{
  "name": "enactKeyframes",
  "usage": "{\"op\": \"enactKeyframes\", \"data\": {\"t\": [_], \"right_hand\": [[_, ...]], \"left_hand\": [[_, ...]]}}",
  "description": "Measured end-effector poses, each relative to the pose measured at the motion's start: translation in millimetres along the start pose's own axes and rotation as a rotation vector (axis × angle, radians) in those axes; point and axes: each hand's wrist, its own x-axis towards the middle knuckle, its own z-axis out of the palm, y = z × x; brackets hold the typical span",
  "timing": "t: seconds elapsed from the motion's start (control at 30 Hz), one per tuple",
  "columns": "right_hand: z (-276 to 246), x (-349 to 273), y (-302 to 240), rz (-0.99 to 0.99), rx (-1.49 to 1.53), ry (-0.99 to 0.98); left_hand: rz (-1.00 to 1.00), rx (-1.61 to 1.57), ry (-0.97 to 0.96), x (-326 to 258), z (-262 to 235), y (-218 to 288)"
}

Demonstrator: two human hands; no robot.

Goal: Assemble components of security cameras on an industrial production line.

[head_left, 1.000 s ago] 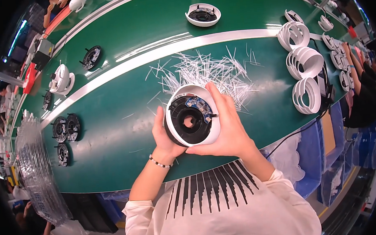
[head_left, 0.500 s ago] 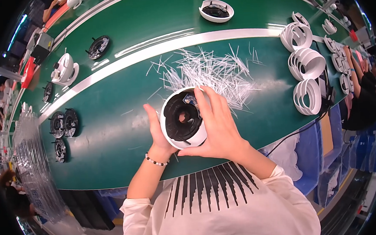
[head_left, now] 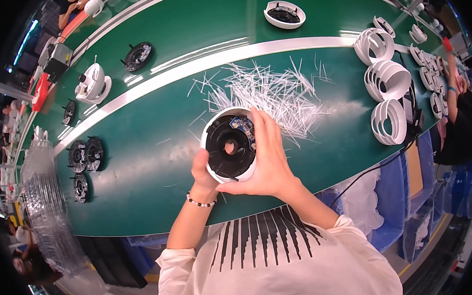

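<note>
Between my two hands, above the near side of the green table, is a round white plastic housing (head_left: 245,174). A black ring-shaped insert (head_left: 218,148) with a hole in its middle sits inside it, facing up. At the insert's upper right a small blue circuit board (head_left: 242,126) shows. My left hand (head_left: 201,174) grips the housing's lower left side, thumb up along the rim. My right hand (head_left: 269,159) wraps the right side, its fingers at the upper rim and its thumb below. Just beyond lies a heap of thin white strips (head_left: 265,94).
Several white rings (head_left: 388,122) stand in stacks at the right beside a black cable. Black round inserts (head_left: 94,153) lie at the left. A far strip of the bench carries a white ring-shaped housing (head_left: 285,16), a black insert (head_left: 137,56) and a white assembly (head_left: 93,85). Co-workers sit around.
The housing has turned slightly in my hands, so more of the circuit board shows. My left thumb has come in against the rim. Parts on the far strip have shifted right.
</note>
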Motion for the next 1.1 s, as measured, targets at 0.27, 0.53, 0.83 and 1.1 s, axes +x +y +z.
{"op": "enactKeyframes", "data": {"t": [0.27,0.53,0.83,1.1], "right_hand": [[5.2,-9.3,3.3,-0.013,-0.052,0.147],[-40.4,-17.2,18.9,-0.127,-0.027,0.252],[-138.0,-107.2,55.1,0.284,-0.581,0.616],[-91.0,-72.4,25.1,-0.077,-0.289,-0.134]], "left_hand": [[0.16,-0.108,0.026,12.8,36.1,-8.0],[-0.205,-0.214,0.229,74.3,31.8,26.5],[0.196,0.028,0.516,277.9,-63.2,33.3],[0.469,0.775,0.712,321.9,-91.9,59.1]]}}
